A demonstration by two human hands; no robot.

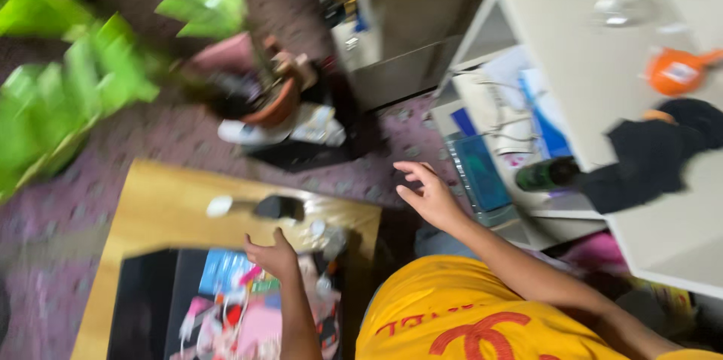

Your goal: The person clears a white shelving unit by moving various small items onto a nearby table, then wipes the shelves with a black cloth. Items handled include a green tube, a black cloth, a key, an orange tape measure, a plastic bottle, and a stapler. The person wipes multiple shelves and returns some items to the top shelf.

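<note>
The picture is motion-blurred. My left hand (273,253) hovers with fingers loosely spread over a low wooden table (162,205), just above a heap of colourful small items (241,307) on a dark tray. It holds nothing. A black and white object (260,206) lies on the table just beyond it. My right hand (428,196) is raised with fingers apart, empty, over the purple carpet beside a white shelf unit (595,89). A teal flat box (482,175) sits on the shelf nearest that hand. My yellow shirt fills the bottom of the view.
Green plant leaves (68,81) crowd the upper left. A terracotta pot (275,104) and clutter lie on the carpet ahead. On the white shelf are a dark green bottle (546,174), dark cloth (651,153), papers and an orange object (674,71).
</note>
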